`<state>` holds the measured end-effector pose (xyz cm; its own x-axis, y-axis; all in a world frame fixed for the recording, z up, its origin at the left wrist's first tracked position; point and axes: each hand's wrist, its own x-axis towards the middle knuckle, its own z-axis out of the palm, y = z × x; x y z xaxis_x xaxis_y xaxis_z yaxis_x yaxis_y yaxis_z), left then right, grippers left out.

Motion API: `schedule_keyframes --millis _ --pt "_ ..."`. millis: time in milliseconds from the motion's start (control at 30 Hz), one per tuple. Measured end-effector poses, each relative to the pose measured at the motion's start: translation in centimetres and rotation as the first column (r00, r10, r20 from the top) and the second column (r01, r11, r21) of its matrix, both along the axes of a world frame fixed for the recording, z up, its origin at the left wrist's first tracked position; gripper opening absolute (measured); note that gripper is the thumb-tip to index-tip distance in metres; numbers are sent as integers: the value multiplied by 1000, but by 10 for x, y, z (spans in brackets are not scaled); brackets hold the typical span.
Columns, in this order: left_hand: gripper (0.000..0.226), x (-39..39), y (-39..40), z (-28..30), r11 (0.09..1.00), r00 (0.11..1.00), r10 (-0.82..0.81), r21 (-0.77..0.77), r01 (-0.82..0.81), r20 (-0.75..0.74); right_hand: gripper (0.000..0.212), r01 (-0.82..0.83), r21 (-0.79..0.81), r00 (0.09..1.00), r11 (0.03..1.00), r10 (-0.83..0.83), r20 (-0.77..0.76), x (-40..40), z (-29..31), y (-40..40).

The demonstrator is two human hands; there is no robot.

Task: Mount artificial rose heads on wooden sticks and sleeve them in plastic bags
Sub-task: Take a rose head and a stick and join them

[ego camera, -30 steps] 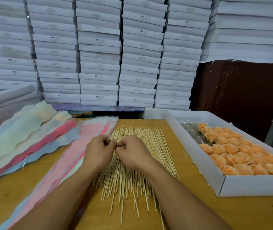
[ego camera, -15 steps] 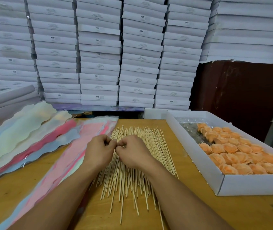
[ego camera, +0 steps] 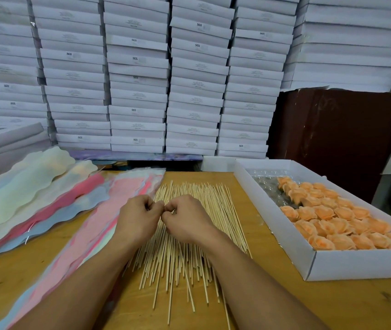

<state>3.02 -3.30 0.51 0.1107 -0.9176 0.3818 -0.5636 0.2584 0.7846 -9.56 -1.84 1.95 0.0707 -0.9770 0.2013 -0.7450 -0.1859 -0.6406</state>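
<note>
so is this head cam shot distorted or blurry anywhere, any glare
Head view: wide-angle bend bows the stacked white boxes outward at the edges; sharp on the hands, left and right, over the wooden sticks; light flat, shadows soft; slight glare on the clear plastic liner in the rose box.

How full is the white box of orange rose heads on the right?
Mostly full. Orange rose heads fill most of the white box, while its far end shows only bare clear plastic.

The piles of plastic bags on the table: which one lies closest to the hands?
The pink pile of plastic bags, right beside the wooden sticks; the left hand is over its edge. The others lie further left.
</note>
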Motion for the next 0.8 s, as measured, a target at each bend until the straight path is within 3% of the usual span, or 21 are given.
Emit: schedule_keyframes --millis 267,400,633,800 --pt "41 -3 1 1 1000 998 -29 1 29 54 22 111 53 981 992 -100 -167 -29 21 -9" --pt "43 -5 3 2 998 996 -51 -18 52 73 12 253 -42 937 967 -256 -236 -64 45 -17" --pt "41 -7 5 4 997 994 -62 -50 67 94 9 587 -146 760 796 -604 -238 -160 69 -23" --pt "41 -8 6 3 996 994 -68 -44 72 90 16 713 -55 637 699 -678 -368 -212 61 -30"
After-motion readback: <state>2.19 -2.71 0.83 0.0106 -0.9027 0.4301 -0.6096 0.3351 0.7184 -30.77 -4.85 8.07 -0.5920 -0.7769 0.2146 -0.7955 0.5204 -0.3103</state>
